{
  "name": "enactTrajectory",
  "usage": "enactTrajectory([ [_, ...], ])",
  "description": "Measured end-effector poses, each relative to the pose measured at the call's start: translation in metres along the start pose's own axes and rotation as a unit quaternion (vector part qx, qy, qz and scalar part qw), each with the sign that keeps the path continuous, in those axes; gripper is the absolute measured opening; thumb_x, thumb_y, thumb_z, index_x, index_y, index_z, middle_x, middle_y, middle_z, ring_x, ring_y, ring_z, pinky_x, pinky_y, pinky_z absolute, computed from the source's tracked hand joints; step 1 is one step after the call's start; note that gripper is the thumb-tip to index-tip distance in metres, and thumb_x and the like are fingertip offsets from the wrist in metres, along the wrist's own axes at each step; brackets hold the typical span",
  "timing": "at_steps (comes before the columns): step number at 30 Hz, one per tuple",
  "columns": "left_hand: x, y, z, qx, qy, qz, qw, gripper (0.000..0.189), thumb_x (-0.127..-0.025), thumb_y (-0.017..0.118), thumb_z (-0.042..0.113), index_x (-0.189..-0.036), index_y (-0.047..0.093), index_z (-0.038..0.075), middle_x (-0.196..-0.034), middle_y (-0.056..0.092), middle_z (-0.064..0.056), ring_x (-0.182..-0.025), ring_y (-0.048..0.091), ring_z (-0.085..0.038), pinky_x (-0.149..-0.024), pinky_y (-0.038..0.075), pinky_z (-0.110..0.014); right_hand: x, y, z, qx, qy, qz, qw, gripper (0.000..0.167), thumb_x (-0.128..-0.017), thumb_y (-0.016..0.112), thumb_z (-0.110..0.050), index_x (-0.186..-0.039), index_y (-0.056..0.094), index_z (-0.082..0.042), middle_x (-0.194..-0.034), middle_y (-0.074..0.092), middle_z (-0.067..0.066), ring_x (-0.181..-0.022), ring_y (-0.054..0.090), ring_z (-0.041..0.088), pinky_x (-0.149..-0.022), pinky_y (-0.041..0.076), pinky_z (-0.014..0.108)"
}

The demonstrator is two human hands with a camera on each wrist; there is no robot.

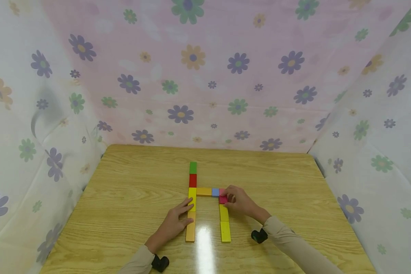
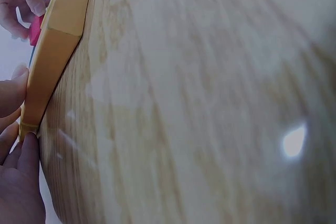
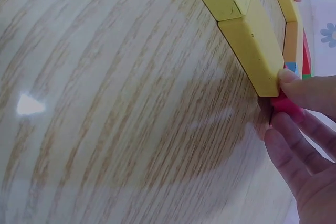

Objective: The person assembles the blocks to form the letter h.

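Coloured blocks lie joined on the wooden table, outlining a lowercase h. Its long left column runs from a green block [image 1: 193, 168] through a red block [image 1: 193, 180] and a yellow block [image 1: 192, 195] to an orange block [image 1: 190, 233]. My left hand [image 1: 171, 224] rests its fingers on the yellow block and its thumb on the orange one. With thumb and fingers, my right hand [image 1: 242, 201] pinches a crimson block [image 3: 289, 109] atop the short right column. Below that come two yellow blocks, the lower yellow block [image 1: 225, 231] nearest me.
A crossbar of a longer orange block [image 1: 204, 191], a blue block [image 1: 215, 192] and a pink block [image 1: 221, 191] links the columns. The wooden table [image 1: 123, 190] is bordered by flowered cloth [image 1: 212, 99] at the back and both sides.
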State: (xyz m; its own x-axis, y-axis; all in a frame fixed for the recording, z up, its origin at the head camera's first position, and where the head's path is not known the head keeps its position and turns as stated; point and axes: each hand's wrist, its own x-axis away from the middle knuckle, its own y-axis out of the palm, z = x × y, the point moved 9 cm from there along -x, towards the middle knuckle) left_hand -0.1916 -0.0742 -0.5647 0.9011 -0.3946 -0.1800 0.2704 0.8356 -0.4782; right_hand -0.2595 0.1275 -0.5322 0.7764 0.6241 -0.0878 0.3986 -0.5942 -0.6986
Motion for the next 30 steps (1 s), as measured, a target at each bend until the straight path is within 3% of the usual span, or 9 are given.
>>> enactTrajectory([
  [12,0.0,0.001,-0.002,0.011,-0.025,-0.007,0.9996,0.051,-0.087,0.068,0.011,-0.134,0.051,-0.003,-0.149,0.035,-0.008,-0.139,0.024,-0.027,-0.105,0.032,-0.044,0.006,0.003,0.0,0.01,-0.019,0.004,0.9998,0.021,-0.081,0.076,-0.009,-0.099,0.066,-0.006,-0.094,0.06,0.005,-0.077,0.056,0.017,-0.064,0.05,0.025],
  [16,0.0,0.001,-0.001,0.008,-0.024,-0.007,0.9996,0.051,-0.087,0.068,0.011,-0.134,0.051,-0.003,-0.149,0.035,-0.007,-0.139,0.024,-0.026,-0.105,0.033,-0.044,0.015,0.008,-0.004,0.01,-0.004,-0.014,0.9998,0.032,-0.079,0.079,-0.022,-0.104,0.067,-0.008,-0.105,0.058,0.004,-0.09,0.055,0.02,-0.078,0.05,0.035],
  [20,0.0,0.0,-0.001,0.01,-0.023,-0.006,0.9997,0.051,-0.088,0.067,0.012,-0.134,0.05,-0.003,-0.15,0.034,-0.007,-0.14,0.023,-0.027,-0.105,0.033,-0.043,0.027,0.015,-0.008,0.04,0.004,-0.033,0.9987,0.054,-0.074,0.08,-0.04,-0.116,0.064,-0.011,-0.126,0.049,0.006,-0.113,0.048,0.022,-0.093,0.044,0.047],
  [24,0.0,0.0,-0.001,0.015,-0.025,-0.006,0.9996,0.051,-0.088,0.067,0.011,-0.134,0.05,-0.002,-0.15,0.034,-0.007,-0.14,0.023,-0.027,-0.104,0.034,-0.043,0.037,0.022,-0.012,0.074,-0.003,-0.042,0.9964,0.066,-0.073,0.078,-0.049,-0.125,0.06,-0.012,-0.136,0.042,0.008,-0.117,0.044,0.024,-0.092,0.044,0.048],
  [30,0.0,0.001,-0.001,0.013,-0.027,-0.004,0.9996,0.051,-0.087,0.068,0.011,-0.134,0.051,-0.002,-0.149,0.035,-0.007,-0.14,0.023,-0.027,-0.105,0.033,-0.045,0.044,0.027,-0.013,0.092,-0.002,-0.037,0.995,0.058,-0.075,0.076,-0.049,-0.12,0.065,-0.014,-0.138,0.041,0.009,-0.114,0.044,0.022,-0.09,0.046,0.045],
])
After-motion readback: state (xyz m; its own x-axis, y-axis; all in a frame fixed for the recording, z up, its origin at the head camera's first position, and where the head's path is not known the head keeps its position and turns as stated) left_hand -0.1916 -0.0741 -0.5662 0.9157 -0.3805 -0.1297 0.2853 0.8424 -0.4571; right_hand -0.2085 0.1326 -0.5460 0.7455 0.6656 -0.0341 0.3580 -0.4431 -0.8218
